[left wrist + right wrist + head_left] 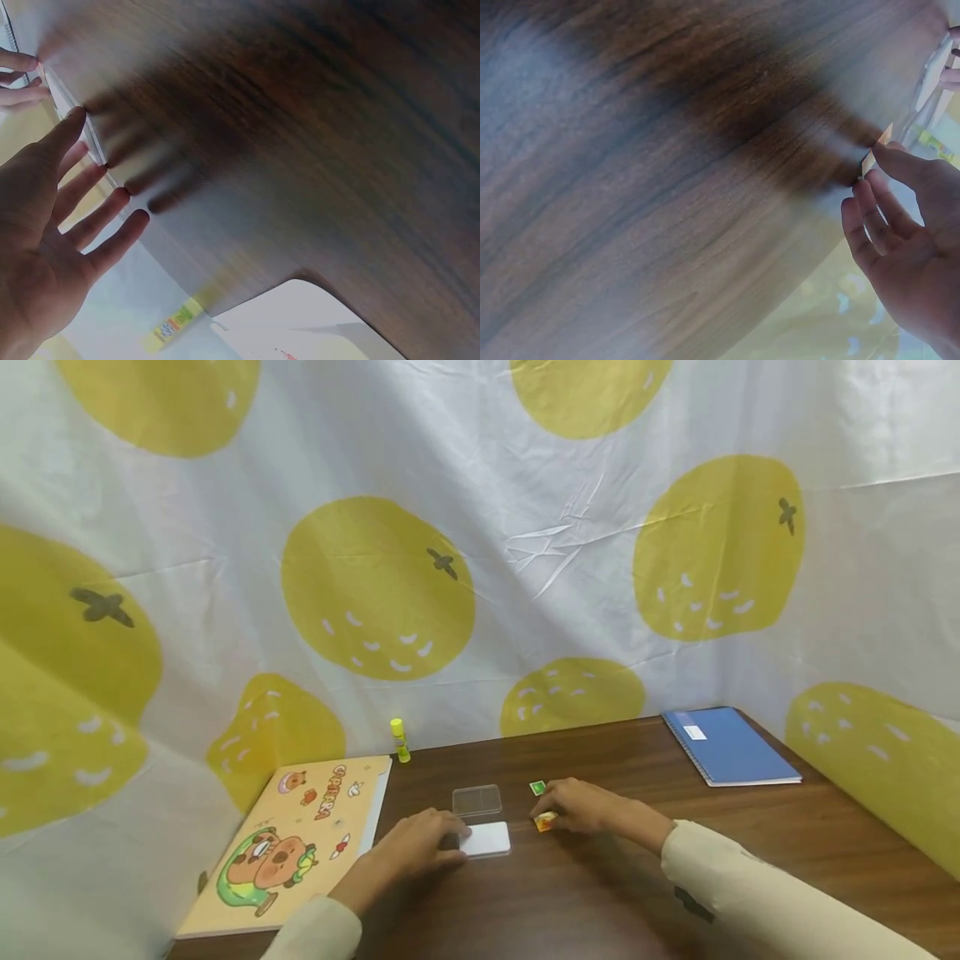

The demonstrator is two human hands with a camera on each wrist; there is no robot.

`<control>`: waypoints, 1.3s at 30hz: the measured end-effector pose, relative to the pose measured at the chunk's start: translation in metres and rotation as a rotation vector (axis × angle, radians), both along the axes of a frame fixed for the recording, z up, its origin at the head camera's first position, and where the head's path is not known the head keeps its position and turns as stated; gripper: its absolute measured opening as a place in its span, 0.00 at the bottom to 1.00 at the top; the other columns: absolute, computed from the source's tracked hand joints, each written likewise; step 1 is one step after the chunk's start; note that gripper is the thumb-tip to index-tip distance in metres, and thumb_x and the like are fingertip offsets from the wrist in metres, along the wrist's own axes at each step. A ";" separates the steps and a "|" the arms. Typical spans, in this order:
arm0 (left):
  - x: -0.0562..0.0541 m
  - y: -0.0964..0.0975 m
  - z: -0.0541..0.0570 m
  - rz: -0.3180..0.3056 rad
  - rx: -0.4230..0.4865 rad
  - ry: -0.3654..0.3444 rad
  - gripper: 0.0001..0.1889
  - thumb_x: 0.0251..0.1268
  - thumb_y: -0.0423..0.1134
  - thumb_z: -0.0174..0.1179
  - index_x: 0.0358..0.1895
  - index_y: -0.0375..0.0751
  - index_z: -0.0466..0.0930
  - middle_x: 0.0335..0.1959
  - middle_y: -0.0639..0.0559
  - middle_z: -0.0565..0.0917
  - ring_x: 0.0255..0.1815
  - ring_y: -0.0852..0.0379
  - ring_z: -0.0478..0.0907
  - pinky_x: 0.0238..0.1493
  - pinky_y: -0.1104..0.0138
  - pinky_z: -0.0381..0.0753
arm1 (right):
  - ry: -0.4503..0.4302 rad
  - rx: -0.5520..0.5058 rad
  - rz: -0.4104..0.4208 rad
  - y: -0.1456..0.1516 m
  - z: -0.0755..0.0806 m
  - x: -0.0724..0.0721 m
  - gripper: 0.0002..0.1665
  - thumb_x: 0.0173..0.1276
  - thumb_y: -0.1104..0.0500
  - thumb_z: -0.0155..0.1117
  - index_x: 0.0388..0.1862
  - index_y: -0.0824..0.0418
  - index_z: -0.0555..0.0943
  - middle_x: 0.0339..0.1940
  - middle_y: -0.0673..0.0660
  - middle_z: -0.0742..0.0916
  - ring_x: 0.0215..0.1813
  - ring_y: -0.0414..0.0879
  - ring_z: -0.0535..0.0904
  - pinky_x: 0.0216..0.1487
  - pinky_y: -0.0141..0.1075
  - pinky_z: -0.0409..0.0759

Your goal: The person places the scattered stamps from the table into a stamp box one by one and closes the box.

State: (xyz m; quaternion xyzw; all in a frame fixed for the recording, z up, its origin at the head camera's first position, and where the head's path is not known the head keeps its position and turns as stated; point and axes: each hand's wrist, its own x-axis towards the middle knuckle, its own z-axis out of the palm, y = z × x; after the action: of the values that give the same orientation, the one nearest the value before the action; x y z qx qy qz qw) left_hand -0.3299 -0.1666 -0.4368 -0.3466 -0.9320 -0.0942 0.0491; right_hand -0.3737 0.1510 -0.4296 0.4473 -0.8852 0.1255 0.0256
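Note:
My left hand [417, 846] lies at the left end of a white rectangular slab [487, 838] with a clear edge, its fingertips touching it. In the left wrist view the fingers of that hand [64, 214] are fairly straight and spread. Between thumb and fingertips, my right hand [583, 807] pinches a small orange picture card [544, 822] close over the table. The right wrist view shows this card [869, 161] tilted at the thumb tip. A small green picture card [537, 787] lies just beyond the right hand. Behind the slab sits a clear shallow plastic case [476, 800].
A capybara-printed folder [300, 852] covers the left of the brown table [600, 910]. Near the back edge stands a yellow glue stick [401, 741]. At the back right lies a blue spiral notebook [731, 747]. A fruit-printed curtain [495, 602] surrounds the table.

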 end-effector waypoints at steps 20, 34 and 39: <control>-0.001 -0.001 0.003 0.008 0.024 -0.014 0.17 0.63 0.48 0.74 0.52 0.48 0.89 0.52 0.56 0.89 0.55 0.50 0.83 0.56 0.52 0.83 | -0.110 -0.031 -0.113 -0.005 0.005 0.002 0.18 0.65 0.64 0.76 0.54 0.61 0.87 0.42 0.53 0.85 0.41 0.45 0.80 0.42 0.36 0.82; 0.000 0.003 0.004 0.007 0.029 -0.020 0.16 0.61 0.46 0.76 0.51 0.46 0.90 0.51 0.54 0.89 0.54 0.50 0.84 0.57 0.52 0.82 | -0.151 -0.107 -0.143 0.000 0.003 0.001 0.16 0.66 0.66 0.74 0.53 0.62 0.88 0.35 0.54 0.90 0.31 0.37 0.81 0.35 0.31 0.82; -0.001 0.002 0.003 0.018 0.030 -0.032 0.17 0.61 0.47 0.76 0.51 0.46 0.90 0.51 0.55 0.89 0.55 0.50 0.84 0.57 0.52 0.83 | -0.167 -0.165 -0.100 0.000 0.004 -0.002 0.14 0.68 0.70 0.71 0.51 0.64 0.89 0.31 0.52 0.90 0.33 0.40 0.86 0.39 0.33 0.85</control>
State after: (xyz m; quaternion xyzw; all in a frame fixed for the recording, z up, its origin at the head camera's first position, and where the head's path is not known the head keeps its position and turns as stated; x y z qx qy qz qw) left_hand -0.3313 -0.1642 -0.4342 -0.3357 -0.9343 -0.1132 0.0401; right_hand -0.3758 0.1510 -0.4260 0.3867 -0.8922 0.2334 -0.0055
